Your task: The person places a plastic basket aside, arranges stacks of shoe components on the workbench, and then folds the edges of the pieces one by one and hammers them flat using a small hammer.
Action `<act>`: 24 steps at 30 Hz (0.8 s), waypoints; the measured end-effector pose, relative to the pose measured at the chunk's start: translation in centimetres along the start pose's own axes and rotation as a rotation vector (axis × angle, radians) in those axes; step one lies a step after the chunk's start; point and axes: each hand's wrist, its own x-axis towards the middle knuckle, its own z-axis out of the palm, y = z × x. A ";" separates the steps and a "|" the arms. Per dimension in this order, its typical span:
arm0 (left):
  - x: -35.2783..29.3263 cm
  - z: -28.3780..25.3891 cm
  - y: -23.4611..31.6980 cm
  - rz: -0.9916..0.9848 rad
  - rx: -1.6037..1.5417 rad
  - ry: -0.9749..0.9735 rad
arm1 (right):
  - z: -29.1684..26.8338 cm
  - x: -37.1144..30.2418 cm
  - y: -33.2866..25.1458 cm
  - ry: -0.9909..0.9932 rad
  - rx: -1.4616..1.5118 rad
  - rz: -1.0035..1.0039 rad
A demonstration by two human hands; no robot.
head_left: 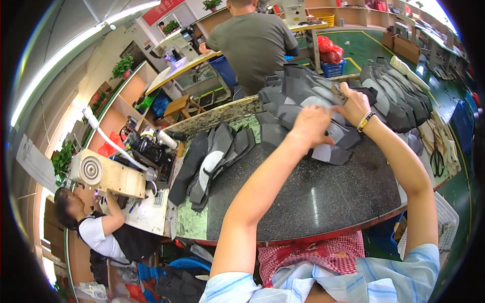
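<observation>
A heap of dark grey and black cut pieces that look like shoe uppers [295, 91] lies at the far side of a black stone-like worktop [303, 194]. My left hand [312, 125] rests over the front of this heap, thumb spread away from the fingers. Beside it, my right hand [355, 105], with a bracelet on the wrist, has its fingers curled round the edge of a shoe upper piece [337, 94]. The fingertips are partly hidden, so the exact grip is hard to see. Loose pieces [331, 154] lie under and in front of my hands.
Stacked uppers lie to the left [214, 159] and far right [391, 96]. Black scissors [437, 160] lie at the right edge. A sewing machine [146, 146] stands at left, near a seated person [108, 227]. Another person [252, 45] sits beyond the table. A white basket [444, 217] stands low right.
</observation>
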 end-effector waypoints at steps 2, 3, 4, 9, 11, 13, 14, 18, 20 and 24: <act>-2.3 -0.5 3.9 0.077 0.052 0.114 | 0.4 0.0 0.6 -0.039 -0.041 0.038; -4.0 -1.2 6.9 0.050 -0.108 0.171 | 1.0 -0.2 1.9 -0.025 -0.065 0.049; -5.8 -1.7 9.2 0.070 -0.277 0.181 | 1.3 -0.3 2.9 -0.046 -0.069 0.083; -16.5 0.4 10.5 -0.331 -0.680 -0.271 | -2.2 -3.8 1.5 0.200 0.283 -0.123; -20.7 2.8 9.7 -0.428 -0.665 -0.311 | -5.3 -8.1 -1.0 -0.032 0.454 -0.232; -23.6 3.1 8.5 -0.419 -0.714 -0.139 | -6.7 -12.8 -4.0 -0.285 0.534 -0.384; -24.2 3.2 8.0 -0.407 -0.734 -0.009 | -7.4 -14.8 -4.9 -0.406 0.509 -0.491; -20.9 3.9 5.8 -0.316 -0.931 -0.266 | -6.2 -21.9 -5.3 -0.821 0.495 -0.223; -18.6 5.0 6.1 -0.363 -1.067 -0.270 | -6.5 -21.9 -6.3 -0.819 0.495 -0.224; -13.4 6.2 7.1 -0.482 -1.129 -0.357 | -6.7 -21.0 -6.7 -0.955 0.359 -0.248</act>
